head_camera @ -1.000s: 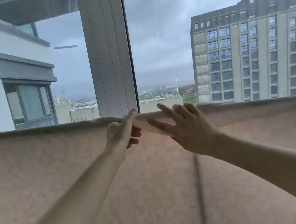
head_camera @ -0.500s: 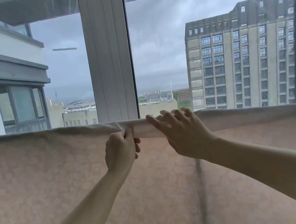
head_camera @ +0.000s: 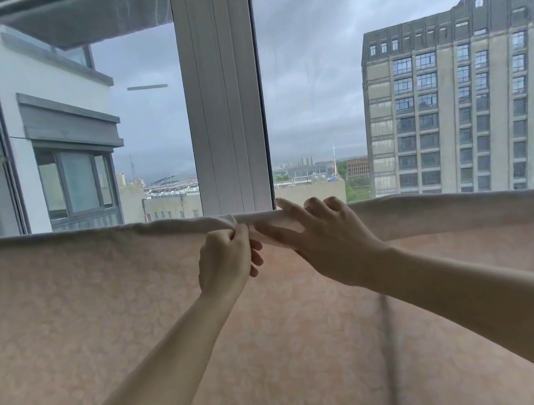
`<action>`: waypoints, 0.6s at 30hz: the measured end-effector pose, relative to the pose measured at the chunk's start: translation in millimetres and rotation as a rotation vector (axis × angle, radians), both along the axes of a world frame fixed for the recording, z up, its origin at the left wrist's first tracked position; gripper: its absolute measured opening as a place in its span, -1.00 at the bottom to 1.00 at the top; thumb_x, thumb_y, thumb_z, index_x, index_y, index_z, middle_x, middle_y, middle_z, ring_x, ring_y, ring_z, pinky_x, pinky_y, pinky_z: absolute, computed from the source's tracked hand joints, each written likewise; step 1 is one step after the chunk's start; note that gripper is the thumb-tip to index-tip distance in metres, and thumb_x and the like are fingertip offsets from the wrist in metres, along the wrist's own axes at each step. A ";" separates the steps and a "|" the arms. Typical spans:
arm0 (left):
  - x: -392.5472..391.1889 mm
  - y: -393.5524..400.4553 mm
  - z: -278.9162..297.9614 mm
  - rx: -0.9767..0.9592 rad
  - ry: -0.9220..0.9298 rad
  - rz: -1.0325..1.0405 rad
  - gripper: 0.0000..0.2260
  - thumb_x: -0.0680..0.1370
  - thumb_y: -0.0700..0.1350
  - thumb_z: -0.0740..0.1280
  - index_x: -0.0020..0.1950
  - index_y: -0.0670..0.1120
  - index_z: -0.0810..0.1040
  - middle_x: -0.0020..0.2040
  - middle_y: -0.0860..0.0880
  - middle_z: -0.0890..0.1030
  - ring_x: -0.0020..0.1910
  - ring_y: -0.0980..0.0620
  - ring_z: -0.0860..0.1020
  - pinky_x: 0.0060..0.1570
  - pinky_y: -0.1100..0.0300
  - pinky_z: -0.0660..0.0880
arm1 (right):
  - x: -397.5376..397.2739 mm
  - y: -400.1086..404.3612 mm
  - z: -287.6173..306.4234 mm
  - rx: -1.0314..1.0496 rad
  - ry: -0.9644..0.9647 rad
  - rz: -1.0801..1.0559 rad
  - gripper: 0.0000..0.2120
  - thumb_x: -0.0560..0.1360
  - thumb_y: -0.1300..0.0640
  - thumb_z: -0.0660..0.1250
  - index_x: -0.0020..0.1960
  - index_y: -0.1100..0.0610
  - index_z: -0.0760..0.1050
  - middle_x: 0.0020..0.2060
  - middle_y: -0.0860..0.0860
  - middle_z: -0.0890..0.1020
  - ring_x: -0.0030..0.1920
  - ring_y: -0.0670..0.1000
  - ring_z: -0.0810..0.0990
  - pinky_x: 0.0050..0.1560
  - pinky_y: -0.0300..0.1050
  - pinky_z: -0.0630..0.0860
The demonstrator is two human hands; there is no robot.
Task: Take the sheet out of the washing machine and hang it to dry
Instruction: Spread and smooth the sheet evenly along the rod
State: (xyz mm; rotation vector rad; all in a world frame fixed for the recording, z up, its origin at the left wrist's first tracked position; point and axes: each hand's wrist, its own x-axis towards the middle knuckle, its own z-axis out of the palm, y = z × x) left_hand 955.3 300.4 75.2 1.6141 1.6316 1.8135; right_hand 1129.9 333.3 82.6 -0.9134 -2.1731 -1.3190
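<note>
Pale patterned sheet [head_camera: 87, 333] hung across lower frame, top fold at mid-height; support beneath hidden. Left hand [head_camera: 224, 264] pinched fold at centre, fingers curled. Right hand [head_camera: 330, 241] lay on fold, fingers spread, tips hidden behind. Window frame [head_camera: 225, 104] above.

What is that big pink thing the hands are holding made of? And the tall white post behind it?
The pale pink patterned sheet looks like soft matte woven cloth, maybe cotton: it drapes and bunches where the left hand pinches it, and daylight glows through. The white ribbed window post looks like smooth painted metal or plastic, with straight, crisp grooves; which one can't be told.
</note>
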 end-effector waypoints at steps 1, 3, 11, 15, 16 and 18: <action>-1.2 0.8 3.1 0.003 0.022 0.037 -0.54 0.64 0.03 0.13 -0.32 -0.14 0.61 -0.48 -0.01 0.62 -0.53 0.05 0.58 -0.18 0.06 0.59 | 1.9 0.2 -0.5 0.007 0.001 0.007 -0.33 0.46 0.05 0.39 0.50 -0.14 0.19 0.37 0.18 0.40 -0.02 0.21 0.54 -0.09 0.13 0.49; -4.3 2.1 11.1 0.005 0.053 0.110 -0.54 0.63 0.08 0.15 -0.34 -0.11 0.61 -0.49 0.02 0.62 -0.53 0.09 0.59 -0.18 0.13 0.58 | 3.9 0.3 -0.9 0.009 0.013 0.019 -0.33 0.47 0.06 0.39 0.49 -0.15 0.19 0.38 0.18 0.39 -0.02 0.23 0.53 -0.08 0.15 0.48; -18.0 5.3 17.5 0.038 0.274 0.300 -0.59 0.61 -0.03 0.14 -0.37 -0.09 0.58 -0.53 0.05 0.58 -0.48 0.10 0.59 -0.21 0.09 0.59 | 3.0 -1.5 -0.7 0.076 -0.037 0.026 -0.35 0.44 0.05 0.40 0.49 -0.06 0.27 0.37 0.22 0.42 0.37 0.32 0.36 0.33 0.31 0.32; -32.3 -1.8 -1.6 0.031 0.295 0.296 -0.59 0.63 -0.02 0.13 -0.35 -0.06 0.59 -0.53 0.07 0.58 -0.48 0.12 0.57 -0.25 0.18 0.51 | -4.5 -1.9 3.5 0.036 -0.033 0.036 -0.35 0.42 0.07 0.41 0.48 -0.02 0.30 0.33 0.23 0.46 0.33 0.29 0.43 0.33 0.35 0.30; -34.3 -3.1 -3.8 0.031 0.284 0.293 -0.56 0.63 -0.02 0.13 -0.38 -0.06 0.58 -0.53 0.07 0.58 -0.47 0.11 0.57 -0.25 0.18 0.49 | -7.5 -1.5 4.4 0.020 -0.045 0.042 -0.36 0.44 0.08 0.39 0.48 -0.01 0.29 0.34 0.23 0.46 0.31 0.28 0.45 0.31 0.34 0.32; -35.9 -3.5 -4.1 0.028 0.254 0.285 -0.55 0.63 -0.03 0.14 -0.42 -0.06 0.57 -0.54 0.06 0.58 -0.48 0.10 0.57 -0.24 0.18 0.50 | -14.4 -0.9 6.6 -0.014 -0.078 0.049 -0.37 0.47 0.10 0.35 0.50 0.01 0.25 0.37 0.25 0.41 0.27 0.29 0.47 0.27 0.30 0.40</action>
